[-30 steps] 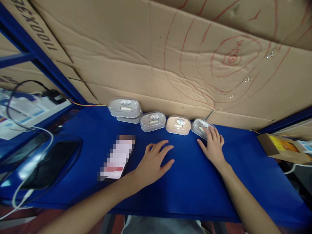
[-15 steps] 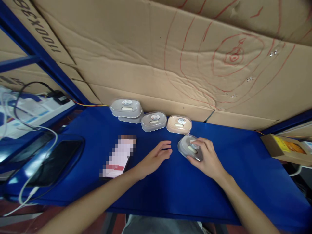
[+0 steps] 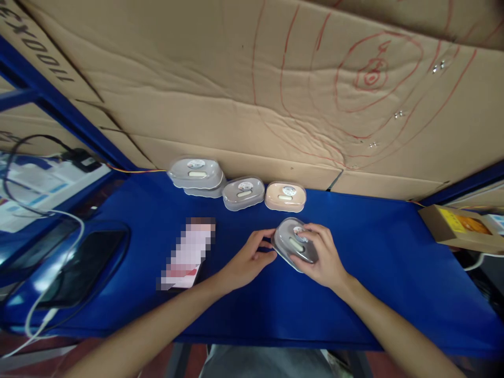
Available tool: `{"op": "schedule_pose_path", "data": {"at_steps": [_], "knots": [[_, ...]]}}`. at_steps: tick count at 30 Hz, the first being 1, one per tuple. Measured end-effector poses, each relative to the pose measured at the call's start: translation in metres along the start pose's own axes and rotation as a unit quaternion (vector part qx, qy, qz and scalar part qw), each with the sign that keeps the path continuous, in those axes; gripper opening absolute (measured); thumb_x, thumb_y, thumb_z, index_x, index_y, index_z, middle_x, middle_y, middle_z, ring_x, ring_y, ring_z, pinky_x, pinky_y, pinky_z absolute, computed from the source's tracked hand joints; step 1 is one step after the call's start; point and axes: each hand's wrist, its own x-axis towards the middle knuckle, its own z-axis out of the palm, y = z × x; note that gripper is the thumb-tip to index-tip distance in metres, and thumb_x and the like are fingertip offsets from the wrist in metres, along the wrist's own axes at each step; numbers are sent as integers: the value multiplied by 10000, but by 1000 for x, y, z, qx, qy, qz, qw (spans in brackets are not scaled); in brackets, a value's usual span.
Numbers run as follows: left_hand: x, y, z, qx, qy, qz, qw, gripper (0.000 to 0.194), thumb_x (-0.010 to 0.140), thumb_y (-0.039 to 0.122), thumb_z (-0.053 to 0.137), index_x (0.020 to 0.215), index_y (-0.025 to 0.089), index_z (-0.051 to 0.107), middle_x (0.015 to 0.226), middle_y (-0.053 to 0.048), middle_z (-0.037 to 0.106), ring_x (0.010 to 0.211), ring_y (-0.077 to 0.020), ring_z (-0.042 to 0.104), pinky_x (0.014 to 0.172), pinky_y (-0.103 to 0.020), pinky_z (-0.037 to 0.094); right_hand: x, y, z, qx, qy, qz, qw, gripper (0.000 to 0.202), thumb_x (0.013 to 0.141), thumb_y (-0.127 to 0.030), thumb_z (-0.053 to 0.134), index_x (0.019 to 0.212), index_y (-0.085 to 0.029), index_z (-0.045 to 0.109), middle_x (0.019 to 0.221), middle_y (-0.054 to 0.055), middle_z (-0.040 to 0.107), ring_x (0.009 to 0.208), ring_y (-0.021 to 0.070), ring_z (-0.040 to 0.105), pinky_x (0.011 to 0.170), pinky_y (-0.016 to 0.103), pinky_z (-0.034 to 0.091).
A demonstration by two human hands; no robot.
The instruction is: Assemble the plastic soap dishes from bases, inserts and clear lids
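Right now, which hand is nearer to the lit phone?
Left. The left hand is right of the lit phone, beside the front gray case; the right hand is farther right, gripping that case.

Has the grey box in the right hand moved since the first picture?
Yes: the grey box has moved left and away from the cardboard wall.

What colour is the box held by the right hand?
The box is grey, best seen in the head view.

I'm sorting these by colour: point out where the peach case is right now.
In the head view, the peach case sits slightly right of centre at the back of the blue table, just right of a grey case.
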Motion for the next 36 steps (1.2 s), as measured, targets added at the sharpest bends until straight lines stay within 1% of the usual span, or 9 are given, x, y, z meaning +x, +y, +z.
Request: {"op": "schedule_pose_path", "data": {"at_steps": [6, 10, 16, 19, 21, 24, 27, 32, 36], "knots": [[-2, 12, -3, 18, 14, 18, 1000, 291, 1044, 334, 568, 1327, 296, 516, 1424, -82, 610, 1280, -233, 635, 1073, -484, 577, -1, 0, 6, 47, 7, -2, 999, 483, 912, -389, 769, 1328, -305, 538, 1292, 114, 656, 1237, 347, 619, 1036, 557, 539], [3, 3, -5, 51, 23, 20, 998, 529, 1010, 319, 617, 1495, 282, 408, 1469, -129, 571, 1239, -237, 651, 1046, -484, 591, -2, 4, 8, 74, -2, 13, 997, 477, 921, -405, 757, 1330, -304, 533, 1304, 117, 646, 1256, 344, 613, 1044, 549, 540], [-2, -3, -6, 169, 5, 50, 984, 927, 802, 347, 871, 1597, 312, 394, 1481, -125, 500, 1106, -267, 669, 993, -523, 606, -4, 7, 9, 89, -6, 41, 995, 458, 943, -431, 728, 1333, -286, 535, 1316, 138, 630, 1274, 354, 610, 1059, 559, 534], [-5, -1, -5, 295, 23, 82, 952, 938, 794, 379, 898, 1582, 277, 400, 1485, -144, 509, 1277, -348, 604, 1113, -602, 524, -4, 8, 10, 101, -18, 42, 994, 455, 955, -450, 724, 1330, -280, 532, 1325, 145, 620, 1275, 347, 611, 1073, 559, 528], [-4, 0, -5, 343, 40, 112, 932, 953, 761, 405, 932, 1547, 249, 415, 1557, -176, 463, 1448, -405, 473, 1201, -647, 422, -1, 10, 8, 116, -35, 34, 992, 450, 964, -475, 714, 1325, -276, 534, 1317, 143, 630, 1263, 332, 627, 1059, 530, 545], [-3, -2, -5, 358, 20, 150, 921, 1064, 764, 394, 937, 1604, 262, 299, 1695, -195, 335, 1555, -411, 358, 1251, -639, 349, 7, 18, -4, 140, -72, 18, 987, 423, 982, -502, 683, 1315, -273, 556, 1290, 130, 673, 1222, 306, 669, 1007, 468, 586], [-3, -2, -6, 374, -23, 164, 912, 1121, 804, 341, 908, 1663, 294, 189, 1688, -177, 386, 1548, -394, 383, 1253, -617, 345, 16, 32, -28, 141, -93, 15, 985, 361, 1003, -459, 662, 1302, -271, 583, 1301, 125, 693, 1217, 297, 681, 1005, 462, 586], [-7, 2, -3, 400, -17, 141, 905, 1015, 813, 296, 881, 1647, 322, 303, 1587, -157, 472, 1465, -402, 458, 1208, -629, 396, 21, 54, -65, 19, -139, 24, 990, 335, 964, -373, 715, 1270, -269, 625, 1316, 120, 692, 1261, 321, 646, 1059, 528, 550], [-8, 2, -2, 397, -13, 139, 907, 1012, 773, 289, 911, 1611, 305, 342, 1605, -172, 443, 1492, -413, 434, 1217, -641, 382, 16, 64, -65, -80, -168, 26, 982, 344, 945, -359, 724, 1256, -249, 625, 1349, 133, 675, 1281, 327, 635, 1070, 536, 543]]}}
